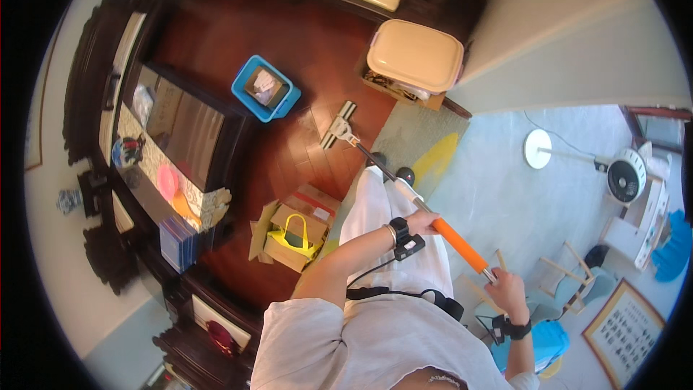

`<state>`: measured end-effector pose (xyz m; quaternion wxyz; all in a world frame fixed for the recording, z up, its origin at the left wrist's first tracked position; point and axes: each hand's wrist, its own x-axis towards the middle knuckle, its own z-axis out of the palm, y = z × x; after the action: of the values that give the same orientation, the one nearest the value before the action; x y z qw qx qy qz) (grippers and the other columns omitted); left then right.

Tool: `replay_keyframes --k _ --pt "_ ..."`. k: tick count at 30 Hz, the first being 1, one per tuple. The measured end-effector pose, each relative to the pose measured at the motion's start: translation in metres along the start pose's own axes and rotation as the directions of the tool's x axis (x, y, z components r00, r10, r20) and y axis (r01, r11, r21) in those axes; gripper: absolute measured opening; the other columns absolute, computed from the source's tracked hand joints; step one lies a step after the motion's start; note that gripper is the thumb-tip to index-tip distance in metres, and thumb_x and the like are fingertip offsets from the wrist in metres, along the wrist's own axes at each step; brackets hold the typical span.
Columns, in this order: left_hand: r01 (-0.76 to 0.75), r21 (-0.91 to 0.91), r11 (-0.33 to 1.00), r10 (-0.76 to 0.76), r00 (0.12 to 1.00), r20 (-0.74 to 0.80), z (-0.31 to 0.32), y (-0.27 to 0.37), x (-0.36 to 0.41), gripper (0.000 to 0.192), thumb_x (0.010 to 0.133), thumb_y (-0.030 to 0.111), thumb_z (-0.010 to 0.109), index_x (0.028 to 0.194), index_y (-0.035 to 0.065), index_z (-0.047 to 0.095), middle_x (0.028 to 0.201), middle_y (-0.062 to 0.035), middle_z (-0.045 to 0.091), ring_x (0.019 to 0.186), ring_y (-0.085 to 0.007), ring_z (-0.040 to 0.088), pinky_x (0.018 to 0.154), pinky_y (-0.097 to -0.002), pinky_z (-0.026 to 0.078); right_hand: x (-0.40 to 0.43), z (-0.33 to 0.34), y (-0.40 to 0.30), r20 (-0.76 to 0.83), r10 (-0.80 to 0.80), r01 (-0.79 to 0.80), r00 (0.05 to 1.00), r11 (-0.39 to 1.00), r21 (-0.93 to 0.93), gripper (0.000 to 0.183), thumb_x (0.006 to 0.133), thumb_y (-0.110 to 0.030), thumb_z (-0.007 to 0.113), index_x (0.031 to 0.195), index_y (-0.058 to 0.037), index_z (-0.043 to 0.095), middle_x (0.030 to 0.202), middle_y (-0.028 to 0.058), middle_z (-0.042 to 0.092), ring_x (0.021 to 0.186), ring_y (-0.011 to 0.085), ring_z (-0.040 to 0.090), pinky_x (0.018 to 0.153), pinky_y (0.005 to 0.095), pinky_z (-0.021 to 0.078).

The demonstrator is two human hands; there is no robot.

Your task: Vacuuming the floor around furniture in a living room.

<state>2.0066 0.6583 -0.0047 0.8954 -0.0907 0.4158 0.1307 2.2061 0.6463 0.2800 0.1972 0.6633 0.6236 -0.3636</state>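
A squeeze-type floor mop slants across the view, with a metal pole [421, 204] and an orange grip sleeve [460, 246]. My left hand [422, 223] is wrapped around the pole just below the orange sleeve. Up at the top end, my right hand [507, 288] grasps the metal part above the sleeve. The flat mop head [340, 125] rests on the reddish-brown wooden floor [303, 151], ahead of my dark shoes [405, 175]. Its underside is hidden.
Ahead stands a blue bin [295, 98] with a cardboard box inside. An open carton [287, 249] holding a yellow bag lies to the left, near a glass-topped table [184, 124]. A lidded storage box [416, 55] sits by the wall. A pedestal fan [623, 176] and chairs [590, 287] are at right.
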Motion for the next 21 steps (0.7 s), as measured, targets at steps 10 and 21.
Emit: replay_keyframes --k 10,21 --pt "0.284 0.082 0.955 -0.285 0.959 -0.007 0.033 -0.057 0.002 0.024 0.087 0.016 0.048 0.104 0.0001 0.045 0.106 -0.0154 0.052 0.099 -0.0276 0.053 0.088 -0.0386 0.044 -0.075 0.060 0.041 -0.069 0.161 -0.149 0.985 0.978 0.147 0.024 0.061 -0.017 0.059 0.083 -0.0076 0.060 0.062 0.0166 0.056 0.059 0.0346 0.056 0.056 0.0415 0.0455" --pt "0.339 0.100 0.935 -0.329 0.938 -0.108 0.006 0.012 -0.020 0.020 0.080 0.028 0.056 0.077 0.0082 0.052 0.078 -0.0058 0.059 0.077 -0.0175 0.059 0.071 -0.0280 0.050 -0.060 -0.013 -0.040 -0.079 0.091 -0.087 0.993 0.995 0.049 0.024 0.062 -0.015 0.060 0.085 -0.0081 0.059 0.059 0.0126 0.055 0.054 0.0303 0.056 0.049 0.0366 0.0442"
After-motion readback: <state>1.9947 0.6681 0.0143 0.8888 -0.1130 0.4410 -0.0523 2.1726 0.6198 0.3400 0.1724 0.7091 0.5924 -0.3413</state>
